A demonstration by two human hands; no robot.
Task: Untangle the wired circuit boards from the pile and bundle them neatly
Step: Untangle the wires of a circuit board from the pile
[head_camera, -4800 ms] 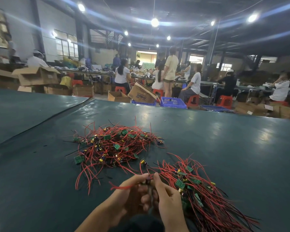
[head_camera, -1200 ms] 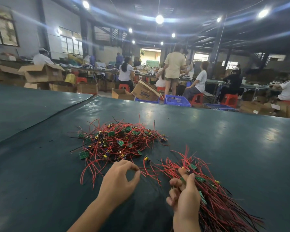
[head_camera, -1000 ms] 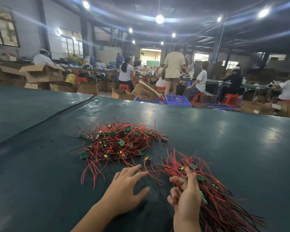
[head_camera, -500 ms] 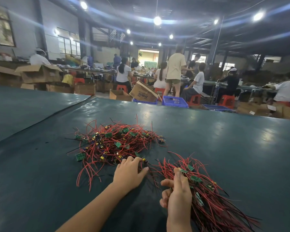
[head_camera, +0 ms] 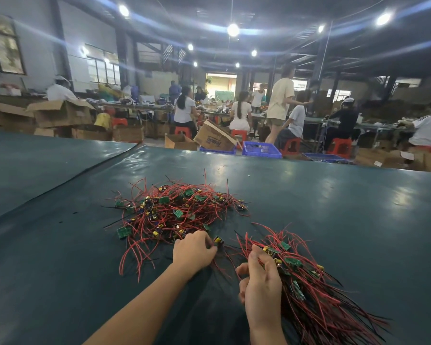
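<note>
Fingers (head_camera: 241, 268) of the right hand (head_camera: 261, 287) curl round the bundle (head_camera: 314, 295), cut off at frame's edge; the left hand (head_camera: 193, 251) curls at the pile (head_camera: 174, 212), any hold hidden.

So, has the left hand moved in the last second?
Yes. The left hand went forward across the dark green table mat to the near edge of the tangled pile of red-wired green circuit boards, fingers curled there.

Left hand (head_camera: 194, 252): fingertips hidden behind its knuckles at the pile's (head_camera: 174, 212) near edge; any grip cannot be told. Right hand (head_camera: 261, 287): palm side hidden; its bundle (head_camera: 316, 295) is cut off at lower right. Far workers (head_camera: 281, 95) blurred.
</note>
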